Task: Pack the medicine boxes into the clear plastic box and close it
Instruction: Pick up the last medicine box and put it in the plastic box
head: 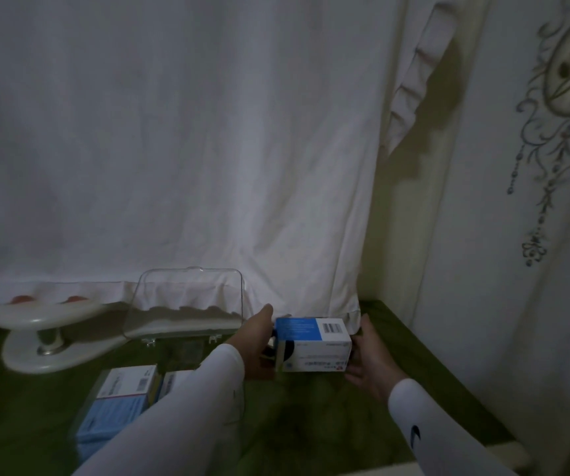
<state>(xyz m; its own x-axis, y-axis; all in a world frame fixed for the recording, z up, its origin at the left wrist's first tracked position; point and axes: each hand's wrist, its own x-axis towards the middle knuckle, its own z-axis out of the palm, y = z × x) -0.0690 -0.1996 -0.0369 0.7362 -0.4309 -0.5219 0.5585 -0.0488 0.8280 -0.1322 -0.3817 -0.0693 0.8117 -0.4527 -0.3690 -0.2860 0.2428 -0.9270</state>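
A blue-and-white medicine box (312, 343) with a barcode is held between both hands above the green surface. My left hand (256, 341) grips its left end and my right hand (369, 360) grips its right end. The clear plastic box (105, 407) lies open at lower left, its base partly hidden by my left sleeve. Its clear lid (187, 297) stands upright behind it. Inside the base lie a white-and-blue medicine box (129, 381), a light blue box (105, 420) and one more box (173, 381) mostly hidden by the sleeve.
A white two-tier stand (46, 333) with a metal stem sits at the left on the green cloth (311, 413). A white curtain (191, 149) hangs behind, and an embroidered white drape (534, 201) stands at the right. The surface's pale front edge (465, 455) shows lower right.
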